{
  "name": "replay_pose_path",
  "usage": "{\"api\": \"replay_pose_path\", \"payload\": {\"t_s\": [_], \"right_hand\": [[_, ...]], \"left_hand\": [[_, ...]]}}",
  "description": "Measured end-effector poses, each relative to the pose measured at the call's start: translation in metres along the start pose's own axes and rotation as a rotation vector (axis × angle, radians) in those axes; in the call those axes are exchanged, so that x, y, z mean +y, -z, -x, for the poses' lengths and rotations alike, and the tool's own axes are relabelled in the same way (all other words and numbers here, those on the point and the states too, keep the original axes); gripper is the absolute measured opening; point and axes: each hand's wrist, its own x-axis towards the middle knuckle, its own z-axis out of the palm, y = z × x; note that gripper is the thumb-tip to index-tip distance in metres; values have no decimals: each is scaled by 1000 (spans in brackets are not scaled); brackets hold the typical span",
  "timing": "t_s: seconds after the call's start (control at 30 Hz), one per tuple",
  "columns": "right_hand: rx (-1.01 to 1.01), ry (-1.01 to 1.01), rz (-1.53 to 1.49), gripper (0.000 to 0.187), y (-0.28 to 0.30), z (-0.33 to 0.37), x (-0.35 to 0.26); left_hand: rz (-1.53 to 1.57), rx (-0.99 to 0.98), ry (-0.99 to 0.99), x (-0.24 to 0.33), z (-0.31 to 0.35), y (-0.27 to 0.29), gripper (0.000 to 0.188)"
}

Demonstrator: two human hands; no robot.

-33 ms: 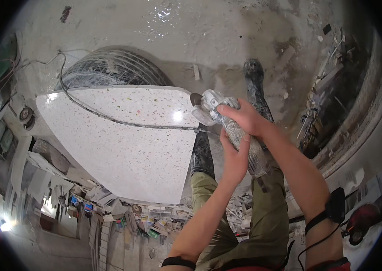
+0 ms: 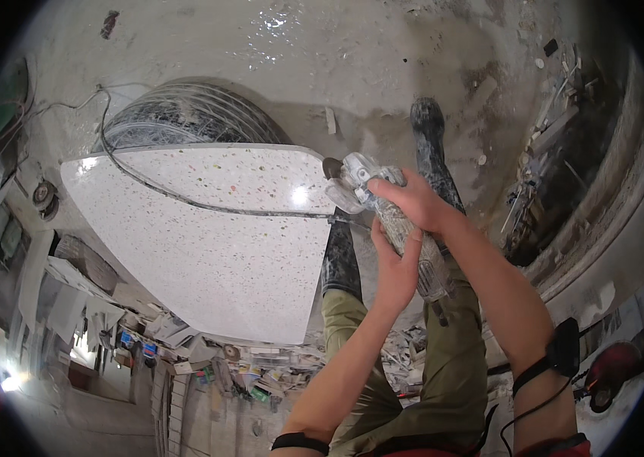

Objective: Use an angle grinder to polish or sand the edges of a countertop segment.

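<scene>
Both hands hold a dusty, grey-white angle grinder (image 2: pixel 394 221) at an angle over my legs. My right hand (image 2: pixel 421 202) is closed round its upper body near the metal head, thumb on top. Lower down, my left hand (image 2: pixel 398 263) wraps the body from the near side. A small dark disc (image 2: pixel 331 168) and a pale guard stick out at the grinder's left end, beside the right corner of a white speckled slab (image 2: pixel 208 259). Whether the disc touches the slab I cannot tell. A black cord (image 2: pixel 208 206) runs across the slab.
Under the slab's far edge lies a large dirty tyre (image 2: pixel 192 114). My dark boots (image 2: pixel 430 129) stand on a wet, grey floor (image 2: pixel 322 46). Rubble and scraps (image 2: pixel 253 373) lie near my legs, with more debris (image 2: pixel 535 152) along the right side.
</scene>
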Motion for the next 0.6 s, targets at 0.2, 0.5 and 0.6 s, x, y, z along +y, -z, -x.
{"api": "replay_pose_path", "payload": {"t_s": [0.2, 0.5, 0.6], "right_hand": [[58, 30, -301, 50, -7, 4, 63], [100, -139, -555, 40, -27, 4, 92], [-21, -164, -576, 44, -19, 4, 74]], "left_hand": [[-107, -52, -1, -34, 13, 18, 75], [-93, -70, 76, -28, 15, 41, 83], [32, -82, 63, -26, 6, 34, 86]]}}
